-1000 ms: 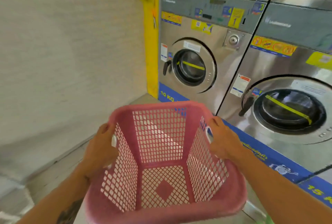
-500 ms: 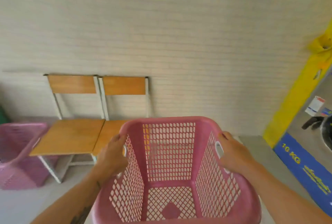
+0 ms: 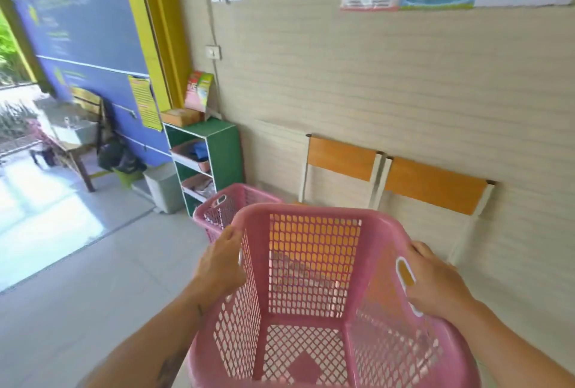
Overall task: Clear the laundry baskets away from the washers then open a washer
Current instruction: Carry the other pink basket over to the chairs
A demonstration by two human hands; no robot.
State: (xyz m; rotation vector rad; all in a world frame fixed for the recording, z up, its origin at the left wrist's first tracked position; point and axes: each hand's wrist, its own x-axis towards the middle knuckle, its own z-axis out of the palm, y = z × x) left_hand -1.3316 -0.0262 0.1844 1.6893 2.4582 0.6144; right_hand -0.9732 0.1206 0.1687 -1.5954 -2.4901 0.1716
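I carry an empty pink mesh laundry basket (image 3: 314, 266) in front of me, held off the floor. My left hand (image 3: 222, 263) grips its left rim and my right hand (image 3: 435, 281) grips its right rim beside the handle slot. A second pink basket (image 3: 230, 204) stands on the floor just beyond, next to the green shelf. No washer is in view.
Two wooden chairs (image 3: 432, 185) stand against the beige wall on the right. A green shelf unit (image 3: 224, 151) and a grey bin (image 3: 163, 187) stand by the yellow door frame. Tiled floor (image 3: 93, 278) stretches left toward a bright doorway with a table.
My view has swung left, away from the washers, past the chairs to the shelf and doorway. The basket stays in both hands. The second basket now sits directly ahead.
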